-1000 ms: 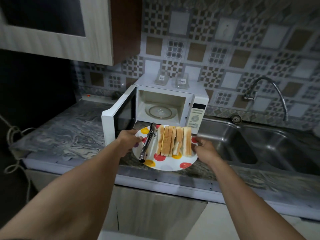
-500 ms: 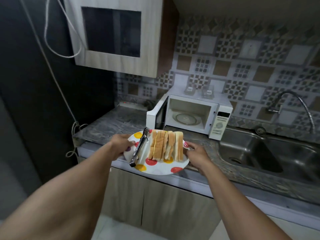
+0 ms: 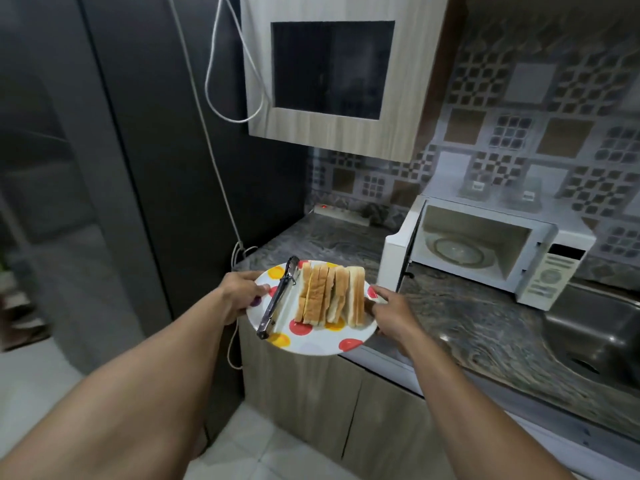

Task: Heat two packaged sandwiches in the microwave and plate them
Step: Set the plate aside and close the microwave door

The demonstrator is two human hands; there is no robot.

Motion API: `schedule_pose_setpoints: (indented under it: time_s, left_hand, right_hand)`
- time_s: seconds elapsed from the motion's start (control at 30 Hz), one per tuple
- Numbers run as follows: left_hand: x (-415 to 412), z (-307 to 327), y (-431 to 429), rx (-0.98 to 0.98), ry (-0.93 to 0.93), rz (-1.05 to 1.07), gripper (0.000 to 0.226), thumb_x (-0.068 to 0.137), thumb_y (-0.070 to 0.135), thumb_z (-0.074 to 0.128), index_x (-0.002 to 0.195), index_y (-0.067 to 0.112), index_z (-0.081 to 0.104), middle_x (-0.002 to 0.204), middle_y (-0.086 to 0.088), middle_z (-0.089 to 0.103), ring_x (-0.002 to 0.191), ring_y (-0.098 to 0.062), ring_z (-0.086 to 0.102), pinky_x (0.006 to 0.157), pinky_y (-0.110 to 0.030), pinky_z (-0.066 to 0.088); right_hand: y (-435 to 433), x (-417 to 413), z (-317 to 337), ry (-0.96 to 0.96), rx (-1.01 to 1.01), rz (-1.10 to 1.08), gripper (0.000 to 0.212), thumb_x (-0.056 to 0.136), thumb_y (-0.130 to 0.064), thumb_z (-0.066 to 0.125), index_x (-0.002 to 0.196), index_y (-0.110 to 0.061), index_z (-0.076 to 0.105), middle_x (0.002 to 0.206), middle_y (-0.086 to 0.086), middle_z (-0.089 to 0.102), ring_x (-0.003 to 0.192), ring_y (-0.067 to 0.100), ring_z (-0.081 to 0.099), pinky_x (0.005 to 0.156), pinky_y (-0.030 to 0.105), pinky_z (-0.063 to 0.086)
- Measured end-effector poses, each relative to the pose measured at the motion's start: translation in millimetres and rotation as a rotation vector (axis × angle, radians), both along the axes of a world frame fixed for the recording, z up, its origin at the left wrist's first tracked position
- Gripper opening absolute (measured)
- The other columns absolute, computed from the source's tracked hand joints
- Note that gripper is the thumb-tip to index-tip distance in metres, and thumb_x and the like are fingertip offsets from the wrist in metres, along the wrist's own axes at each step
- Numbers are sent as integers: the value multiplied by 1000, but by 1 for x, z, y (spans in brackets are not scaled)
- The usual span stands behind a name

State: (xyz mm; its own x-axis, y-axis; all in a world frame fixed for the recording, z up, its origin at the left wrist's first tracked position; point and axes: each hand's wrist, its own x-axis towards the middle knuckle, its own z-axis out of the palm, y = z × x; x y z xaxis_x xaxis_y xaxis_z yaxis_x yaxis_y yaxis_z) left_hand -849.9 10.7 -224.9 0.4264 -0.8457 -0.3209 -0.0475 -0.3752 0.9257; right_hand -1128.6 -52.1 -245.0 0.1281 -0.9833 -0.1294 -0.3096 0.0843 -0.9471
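Landmark: white microwave oven (image 3: 485, 249) on the grey marbled stone counter (image 3: 485, 327).

- Its white door (image 3: 394, 268) is swung open leftward and blocks approach from that side. We note the cavity mouth is open from the front.
- Bare counter shows in front of the microwave and left of its door.
- Left-front of the door: white round plate with coloured dots (image 3: 311, 344), gripped by left hand (image 3: 239, 292) and right hand (image 3: 388, 313).
- Above-left: pale wood wall cabinet (image 3: 332, 74) limits headroom.
- Behind-left: white power strip (image 3: 341, 214) along the wall.
- Right: steel sink basin (image 3: 595, 337).

White plate (image 3: 311, 344) with red, yellow dots
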Motion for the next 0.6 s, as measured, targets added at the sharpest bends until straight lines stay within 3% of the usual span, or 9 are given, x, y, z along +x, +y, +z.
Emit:
schedule_pose_setpoints:
  time_s: [0.1,0.2,0.37,0.5,0.6]
  left_hand:
    - [25,-3,-16,-4,1,24,34,91,6,66,123,17,67,85,-7,68,75,-19,56,77,-35,55]
    - [46,-2,-39,-7,1,33,33,92,5,64,123,16,67,90,-9,67,80,-21,57,86,-40,56]
    - [77,5,-80,-7,-18,38,35,93,3,62,126,13,64,92,-12,68,75,-20,59,77,-37,58]
    - [100,9,-116,-7,-38,40,37,93,3,61,129,14,62,80,-7,62,63,-14,51,59,-27,51]
    - [117,1,-145,25,-45,16,37,94,5,61,129,16,62,81,-6,61,66,-14,51,64,-29,53]
  right_hand:
    - [-20,25,-2,-16,-6,29,51,91,-17,73,139,-16,58,118,6,69,93,21,68,78,32,53]
    - [-47,46,-4,-12,-11,51,54,93,-19,70,144,-16,51,130,6,64,91,19,67,64,24,49]
    - [-94,84,-9,2,16,41,52,93,-22,70,143,-24,54,128,3,66,91,19,70,61,28,53]
    - [-131,109,-14,1,18,34,52,94,-20,69,142,-27,54,128,3,66,94,19,70,63,28,53]
    - [-149,123,-19,14,41,16,51,94,-19,68,143,-26,53,127,2,67,90,19,71,61,27,52]
